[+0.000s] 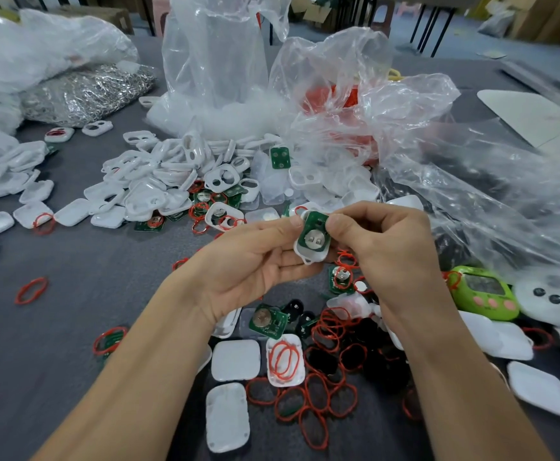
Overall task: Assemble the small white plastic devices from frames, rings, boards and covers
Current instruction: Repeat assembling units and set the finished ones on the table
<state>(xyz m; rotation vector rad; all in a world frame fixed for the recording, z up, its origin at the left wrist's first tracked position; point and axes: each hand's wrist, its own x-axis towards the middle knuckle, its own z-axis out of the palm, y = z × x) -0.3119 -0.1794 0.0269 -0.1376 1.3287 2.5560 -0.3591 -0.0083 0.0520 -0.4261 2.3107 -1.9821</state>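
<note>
My left hand [255, 257] cradles a small white frame [311, 253] from below, its thumb on the frame's upper left edge. A green circuit board [315, 232] with a round silver battery holder lies in that frame. My right hand [385, 241] pinches the board's top right corner with thumb and curled fingers. Loose red rings [321, 390] lie in a heap under my wrists, beside white covers [235, 359] and another green board [268, 321]. A pile of white frames [172, 174] sits further back.
Crumpled clear plastic bags [388, 104] stand behind the pile, one holding red parts. A bag of shiny metal pieces [85, 94] lies at the back left. A green gadget with pink buttons [486, 291] rests at right. More white covers [9, 171] line the left edge of the grey table [105, 271].
</note>
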